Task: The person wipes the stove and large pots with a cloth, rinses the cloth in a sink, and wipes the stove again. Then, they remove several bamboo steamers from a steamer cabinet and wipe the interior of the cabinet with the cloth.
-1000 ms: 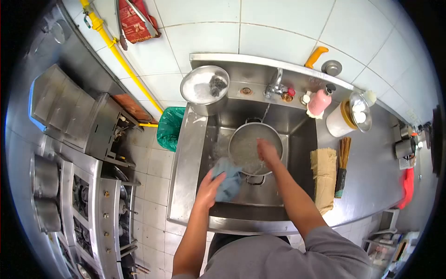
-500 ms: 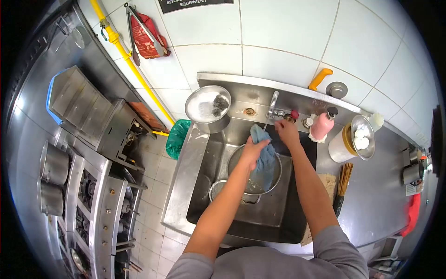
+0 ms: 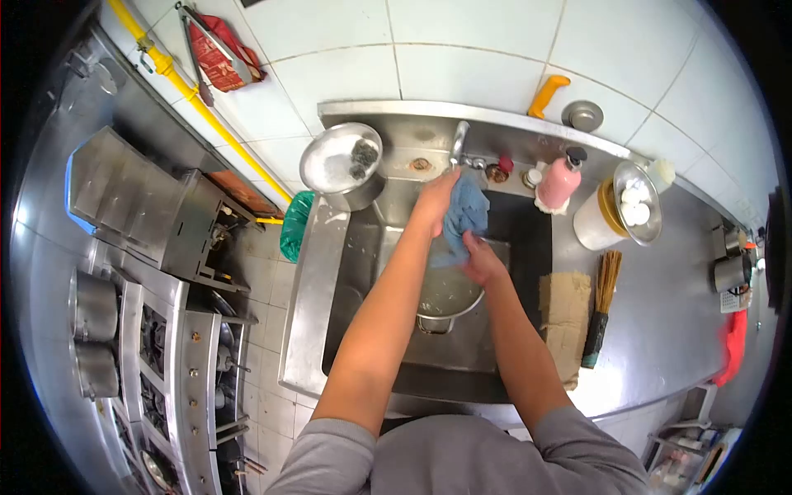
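A wet blue cloth (image 3: 467,210) hangs between my two hands in front of the faucet (image 3: 459,142). My left hand (image 3: 435,200) grips its upper left side, close below the spout. Lower down, my right hand (image 3: 484,259) pinches the cloth's right edge. Beneath them a round metal pot (image 3: 436,323) with cloudy water stands in the steel sink (image 3: 462,353). The cloth and my hands hide part of the pot.
A steel pot with scrubbers (image 3: 340,169) sits at the sink's back left corner. On the right are a pink pump bottle (image 3: 558,183), a container topped by a bowl (image 3: 596,219), a folded beige cloth (image 3: 565,318) and a whisk brush (image 3: 603,309).
My right hand has left the faucet knob and taken hold of the cloth. My left hand has moved up toward the spout with the cloth. The view has shifted slightly.
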Motion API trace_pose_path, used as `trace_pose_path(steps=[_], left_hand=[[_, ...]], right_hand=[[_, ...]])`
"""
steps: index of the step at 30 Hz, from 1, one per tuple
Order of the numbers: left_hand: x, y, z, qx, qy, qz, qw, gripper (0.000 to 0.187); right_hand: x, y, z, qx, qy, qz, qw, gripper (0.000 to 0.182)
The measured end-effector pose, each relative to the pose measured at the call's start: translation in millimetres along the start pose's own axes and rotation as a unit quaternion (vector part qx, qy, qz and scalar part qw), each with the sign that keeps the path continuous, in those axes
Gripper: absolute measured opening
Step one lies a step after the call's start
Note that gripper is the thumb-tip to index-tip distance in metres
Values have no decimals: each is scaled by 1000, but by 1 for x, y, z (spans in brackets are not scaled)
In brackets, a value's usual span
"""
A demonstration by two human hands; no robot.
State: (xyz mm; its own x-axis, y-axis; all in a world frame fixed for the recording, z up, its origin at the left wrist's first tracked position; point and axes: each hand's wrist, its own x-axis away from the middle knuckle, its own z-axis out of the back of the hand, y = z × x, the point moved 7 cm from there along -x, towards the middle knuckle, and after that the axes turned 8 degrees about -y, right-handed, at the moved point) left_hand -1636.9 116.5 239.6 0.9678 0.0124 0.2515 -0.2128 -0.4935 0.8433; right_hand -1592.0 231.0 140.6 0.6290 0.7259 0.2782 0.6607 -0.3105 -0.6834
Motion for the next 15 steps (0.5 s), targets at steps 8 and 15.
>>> trace_pose_path(steps=[8,15], left_hand=[[27,-30,105,153,130,-7,980,81],[18,-54,65,214,-51,3,976,73]], right_hand=[[-21,-100,-6,187,108,206,954,46],[-36,-72,-136,525,-1,282,803,32]])
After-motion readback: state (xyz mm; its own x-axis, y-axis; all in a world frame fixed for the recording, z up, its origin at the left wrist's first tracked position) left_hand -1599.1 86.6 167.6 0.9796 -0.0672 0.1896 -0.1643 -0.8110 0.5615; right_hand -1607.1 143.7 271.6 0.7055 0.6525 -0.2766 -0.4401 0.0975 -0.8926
